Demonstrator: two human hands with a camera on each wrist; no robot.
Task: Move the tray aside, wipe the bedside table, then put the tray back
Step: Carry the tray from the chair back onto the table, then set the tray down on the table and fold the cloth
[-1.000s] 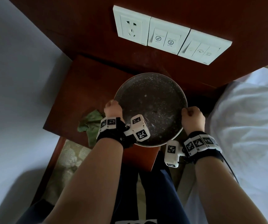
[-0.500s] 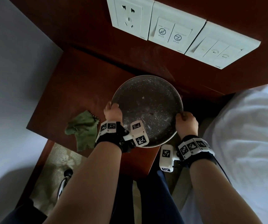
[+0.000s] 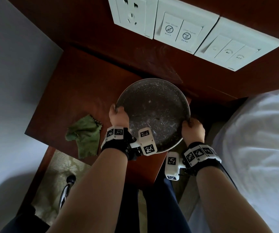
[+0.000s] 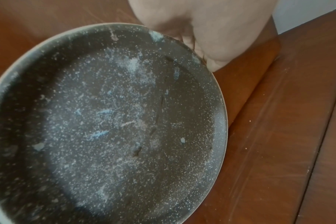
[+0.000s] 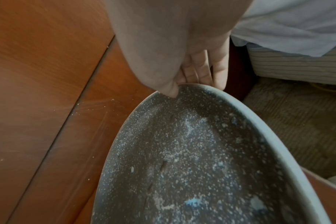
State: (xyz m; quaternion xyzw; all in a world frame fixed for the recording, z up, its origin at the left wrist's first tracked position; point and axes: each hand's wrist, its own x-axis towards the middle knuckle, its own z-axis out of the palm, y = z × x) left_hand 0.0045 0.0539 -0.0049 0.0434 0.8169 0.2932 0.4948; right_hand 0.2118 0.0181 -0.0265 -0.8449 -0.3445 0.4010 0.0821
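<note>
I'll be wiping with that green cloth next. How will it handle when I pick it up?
The green cloth lies crumpled with folds and a frayed edge on the bedside table, so it is probably floppy and light. It looks thin, so it will likely droop from one hand and need bunching before wiping.

Your 2 hands on the round speckled tray [image 3: 153, 105], your left hand [image 3: 118, 117] gripping its left rim, your right hand [image 3: 193, 130] its right rim, crumpled green cloth [image 3: 83, 134] left of your left grip on the bedside table [image 3: 78, 84]
</note>
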